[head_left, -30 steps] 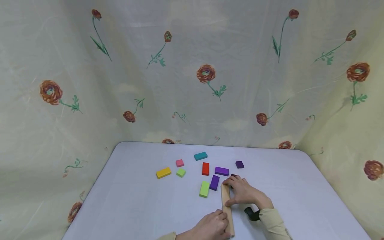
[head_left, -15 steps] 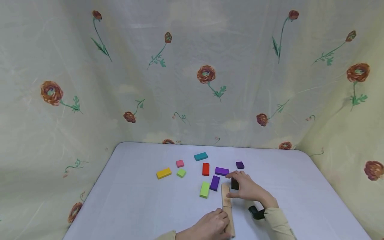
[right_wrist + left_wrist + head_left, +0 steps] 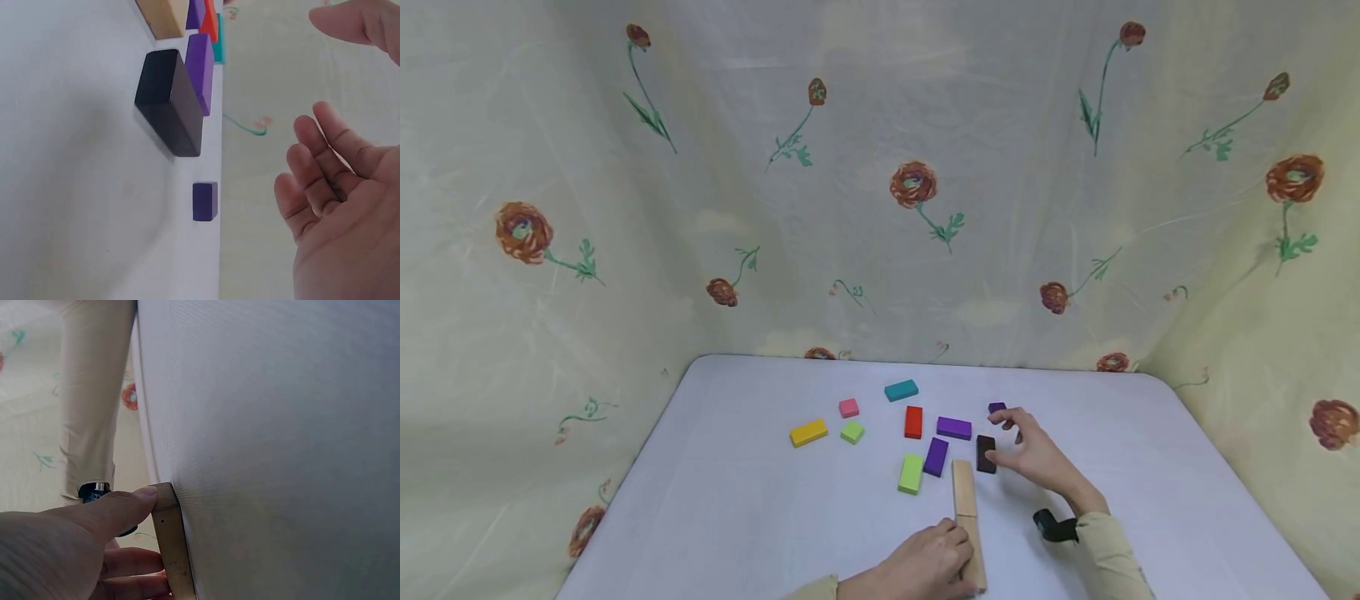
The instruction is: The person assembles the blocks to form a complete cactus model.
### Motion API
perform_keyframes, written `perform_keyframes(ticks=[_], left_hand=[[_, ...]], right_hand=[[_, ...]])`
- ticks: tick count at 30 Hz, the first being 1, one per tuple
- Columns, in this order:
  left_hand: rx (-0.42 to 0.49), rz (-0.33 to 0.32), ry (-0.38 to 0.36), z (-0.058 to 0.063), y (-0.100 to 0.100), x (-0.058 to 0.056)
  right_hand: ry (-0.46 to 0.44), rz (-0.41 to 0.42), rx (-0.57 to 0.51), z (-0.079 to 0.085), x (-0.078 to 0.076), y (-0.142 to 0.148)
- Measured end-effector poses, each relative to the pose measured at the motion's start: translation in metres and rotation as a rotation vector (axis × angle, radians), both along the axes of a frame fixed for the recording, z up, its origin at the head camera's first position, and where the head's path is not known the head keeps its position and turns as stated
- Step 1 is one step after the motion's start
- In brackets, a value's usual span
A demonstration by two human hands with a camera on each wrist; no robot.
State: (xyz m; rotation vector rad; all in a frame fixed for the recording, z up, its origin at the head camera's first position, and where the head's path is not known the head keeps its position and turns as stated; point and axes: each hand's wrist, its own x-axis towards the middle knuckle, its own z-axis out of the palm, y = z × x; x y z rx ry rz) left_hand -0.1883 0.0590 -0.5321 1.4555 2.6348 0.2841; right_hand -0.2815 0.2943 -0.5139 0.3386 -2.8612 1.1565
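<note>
The near wooden block (image 3: 974, 560) lies on the table (image 3: 715, 508), gripped by the left hand (image 3: 923, 560), with the thumb at its near end and fingers along its side. The far wooden block (image 3: 964, 487) continues it end to end. Just beyond, to the right, sits the black block (image 3: 984, 454); the right hand (image 3: 1039, 457) hovers beside it, fingers loosely bent, thumb apart, holding nothing. A small dark purple block (image 3: 203, 202) lies past the black one. Leftward are two purple blocks (image 3: 954, 428), a long lime block (image 3: 911, 473) and a red block (image 3: 913, 422); further out, teal (image 3: 901, 390), pink (image 3: 848, 407), small lime (image 3: 852, 432) and yellow (image 3: 808, 432) blocks. Flowered cloth (image 3: 985, 283) hangs behind.
</note>
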Motion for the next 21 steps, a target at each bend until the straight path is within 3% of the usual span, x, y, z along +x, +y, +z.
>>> perform_keyframes(ticks=[6,13,21], left_hand=[[0.016,-0.008,0.048,-0.001,-0.001,0.001],[0.021,-0.014,0.048,0.0,-0.002,0.002],[0.032,-0.027,0.044,0.0,-0.002,0.001]], right_hand=[[0.028,-0.007,-0.077,-0.003,-0.002,0.007],[0.087,0.005,-0.14,-0.007,-0.009,0.018],[0.076,0.006,-0.187,0.008,-0.029,0.026]])
